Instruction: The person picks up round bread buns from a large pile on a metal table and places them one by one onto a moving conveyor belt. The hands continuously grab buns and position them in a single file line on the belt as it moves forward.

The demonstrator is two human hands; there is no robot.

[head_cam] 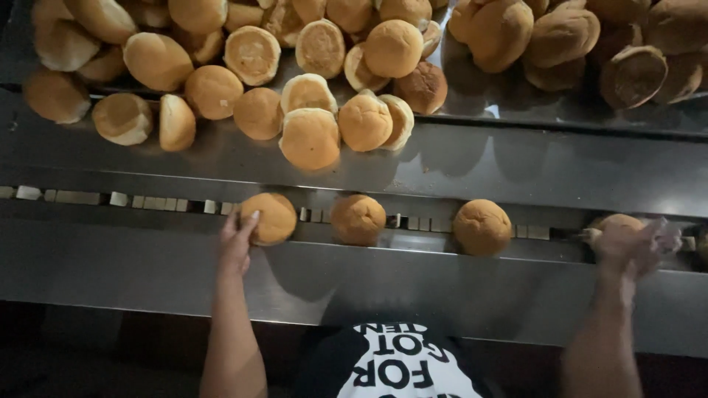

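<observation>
Touching left hand (236,239) fingers (251,220), a bun (271,217) lies just right.

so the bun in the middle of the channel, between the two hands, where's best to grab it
Take the middle bun by its rounded sides, fingers spread over the domed top, coming straight down from above. It sits dome up in the narrow metal channel, apart from the buns either side, so the top is free while the channel walls probably block a low sideways reach.
</observation>
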